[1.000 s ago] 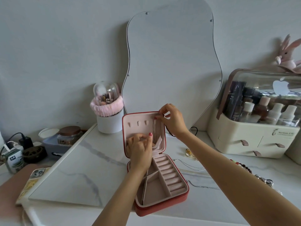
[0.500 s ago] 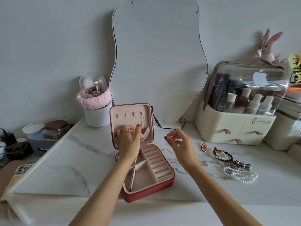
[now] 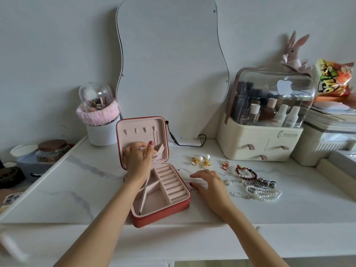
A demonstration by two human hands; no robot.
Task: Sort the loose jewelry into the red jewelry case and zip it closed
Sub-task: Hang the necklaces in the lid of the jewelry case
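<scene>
The red jewelry case [image 3: 174, 208] stands open on the marble top, its lid upright with a silver chain [image 3: 155, 138] hanging from a hook. My left hand [image 3: 139, 158] holds the lid's pink pocket flap, thumb and fingers curled on it. My right hand [image 3: 209, 183] lies low on the table just right of the case, fingers down on a thin silver necklace [image 3: 183, 171]. Loose jewelry lies further right: pearl-and-gold earrings [image 3: 201, 160], red rings [image 3: 225, 165], a red bead bracelet [image 3: 246, 173], a pearl strand [image 3: 266, 195].
A wavy mirror [image 3: 169, 64] leans on the wall behind the case, its cable [image 3: 185, 144] trailing on the top. A cosmetics organiser [image 3: 264, 132] stands at the right, a brush pot [image 3: 100, 130] at the left. A jar [image 3: 53, 150] sits off the left edge.
My right hand left the top of the lid, swung right and dropped onto the necklace on the table. The view panned right, bringing the jewelry pile into sight. My left hand stayed on the lid pocket.
</scene>
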